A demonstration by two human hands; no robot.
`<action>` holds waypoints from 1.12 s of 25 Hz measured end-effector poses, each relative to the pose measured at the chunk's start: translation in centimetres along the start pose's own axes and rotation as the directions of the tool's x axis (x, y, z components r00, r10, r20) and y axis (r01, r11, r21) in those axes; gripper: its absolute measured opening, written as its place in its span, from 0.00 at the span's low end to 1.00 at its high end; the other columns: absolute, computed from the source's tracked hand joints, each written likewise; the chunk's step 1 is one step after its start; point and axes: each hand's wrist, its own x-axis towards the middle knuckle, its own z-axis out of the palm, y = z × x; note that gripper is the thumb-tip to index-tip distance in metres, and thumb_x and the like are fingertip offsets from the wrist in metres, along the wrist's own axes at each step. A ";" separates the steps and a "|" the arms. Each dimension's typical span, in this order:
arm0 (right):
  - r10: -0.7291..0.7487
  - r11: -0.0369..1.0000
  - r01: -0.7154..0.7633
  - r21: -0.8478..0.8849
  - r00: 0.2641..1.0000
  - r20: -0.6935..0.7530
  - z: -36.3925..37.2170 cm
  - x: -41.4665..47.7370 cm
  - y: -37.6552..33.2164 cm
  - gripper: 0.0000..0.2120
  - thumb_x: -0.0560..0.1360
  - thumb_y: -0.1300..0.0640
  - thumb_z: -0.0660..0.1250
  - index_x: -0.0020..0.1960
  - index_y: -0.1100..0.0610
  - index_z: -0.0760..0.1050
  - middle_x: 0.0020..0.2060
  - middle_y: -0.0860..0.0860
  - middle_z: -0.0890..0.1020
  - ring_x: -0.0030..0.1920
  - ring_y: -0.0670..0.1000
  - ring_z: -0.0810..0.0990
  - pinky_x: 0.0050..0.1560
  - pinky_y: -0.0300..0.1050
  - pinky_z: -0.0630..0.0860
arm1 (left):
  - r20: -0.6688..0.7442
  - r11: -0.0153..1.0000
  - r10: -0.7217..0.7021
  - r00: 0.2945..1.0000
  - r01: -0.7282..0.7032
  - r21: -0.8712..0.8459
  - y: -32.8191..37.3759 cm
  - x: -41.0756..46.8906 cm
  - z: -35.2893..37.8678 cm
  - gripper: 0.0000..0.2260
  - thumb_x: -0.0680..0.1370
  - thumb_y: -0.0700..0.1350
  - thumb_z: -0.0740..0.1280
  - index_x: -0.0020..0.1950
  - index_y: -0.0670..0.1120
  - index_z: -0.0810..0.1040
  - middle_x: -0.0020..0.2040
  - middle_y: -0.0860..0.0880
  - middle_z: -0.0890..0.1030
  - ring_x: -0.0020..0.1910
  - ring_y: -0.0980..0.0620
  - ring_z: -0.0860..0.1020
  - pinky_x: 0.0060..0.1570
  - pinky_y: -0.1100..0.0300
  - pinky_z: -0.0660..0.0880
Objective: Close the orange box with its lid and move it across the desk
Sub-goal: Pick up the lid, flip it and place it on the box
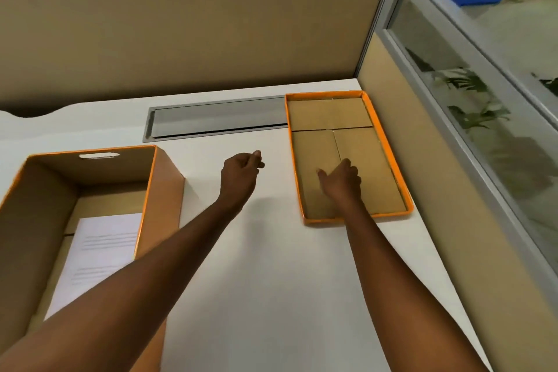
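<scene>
The orange-rimmed cardboard box [164, 187] stands open at the desk's left, with a white printed sheet [99, 254] inside. Its lid [389, 157] lies upside down on the right of the desk, brown inside showing, orange rim up. My right hand [342, 181] hovers over the lid's near half, fingers spread and pointing away, holding nothing. My left hand [241, 172] is above the bare desk between box and lid, fingers loosely curled, nothing in it.
A white desk [265, 266] carries both items. A grey cable tray slot [217, 119] is set into the desk behind my hands. Beige partition walls [193, 30] close the back and right side, with a glass panel on the right.
</scene>
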 end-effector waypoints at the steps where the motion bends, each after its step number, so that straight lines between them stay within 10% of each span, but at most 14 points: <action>1: 0.028 0.999 -0.028 -0.015 0.999 -0.034 -0.6 1.8 0.6 0.33 0.74 0.47 0.67 0.70 0.62 0.60 0.68 0.63 0.68 0.66 0.64 0.68 0.64 0.58 0.69 | 0.027 0.998 -0.055 0.998 0.054 0.018 -0.4 0.9 1.2 0.15 0.80 0.50 0.62 0.48 0.39 0.81 0.46 0.43 0.83 0.44 0.46 0.79 0.53 0.48 0.76; 6: 0.109 0.991 -0.122 -0.062 0.979 -0.171 -2.6 8.7 3.7 0.35 0.74 0.47 0.66 0.73 0.63 0.57 0.72 0.63 0.61 0.71 0.64 0.60 0.71 0.59 0.60 | 0.212 0.951 -0.305 0.928 0.287 0.111 -2.0 3.7 5.5 0.15 0.79 0.51 0.63 0.48 0.38 0.75 0.46 0.39 0.78 0.41 0.43 0.76 0.43 0.52 0.74; 16: 0.168 0.978 -0.198 -0.071 0.938 -0.304 -2.1 11.0 6.6 0.33 0.75 0.47 0.65 0.71 0.65 0.59 0.69 0.64 0.67 0.69 0.64 0.65 0.69 0.60 0.62 | 0.305 0.939 -0.341 0.889 0.308 0.152 -3.5 5.1 9.4 0.20 0.81 0.57 0.56 0.47 0.40 0.73 0.43 0.39 0.77 0.41 0.42 0.79 0.45 0.48 0.79; 19: 0.220 0.972 -0.236 -0.015 0.927 -0.304 -2.2 10.0 6.2 0.32 0.75 0.50 0.66 0.71 0.65 0.60 0.69 0.63 0.67 0.69 0.63 0.65 0.66 0.61 0.63 | 0.255 0.939 -0.334 0.907 0.298 0.172 -3.7 4.3 9.0 0.19 0.81 0.57 0.55 0.46 0.41 0.72 0.39 0.45 0.72 0.37 0.48 0.73 0.40 0.52 0.73; 23: 0.260 0.963 -0.268 0.003 0.933 -0.250 -1.7 6.9 4.9 0.18 0.76 0.58 0.64 0.63 0.64 0.69 0.65 0.61 0.70 0.66 0.62 0.67 0.62 0.61 0.66 | 0.110 0.928 -0.370 0.923 0.362 0.085 -3.2 2.3 7.4 0.25 0.81 0.58 0.54 0.67 0.39 0.67 0.57 0.44 0.73 0.54 0.45 0.74 0.53 0.51 0.73; 28: 0.282 0.955 -0.259 0.146 0.946 -0.161 -2.0 1.5 3.6 0.18 0.76 0.60 0.65 0.63 0.65 0.68 0.64 0.61 0.70 0.65 0.63 0.69 0.60 0.62 0.69 | 0.023 0.961 -0.261 0.965 0.258 0.101 -2.3 -1.0 2.6 0.27 0.81 0.59 0.51 0.63 0.37 0.70 0.60 0.39 0.76 0.57 0.42 0.75 0.53 0.51 0.72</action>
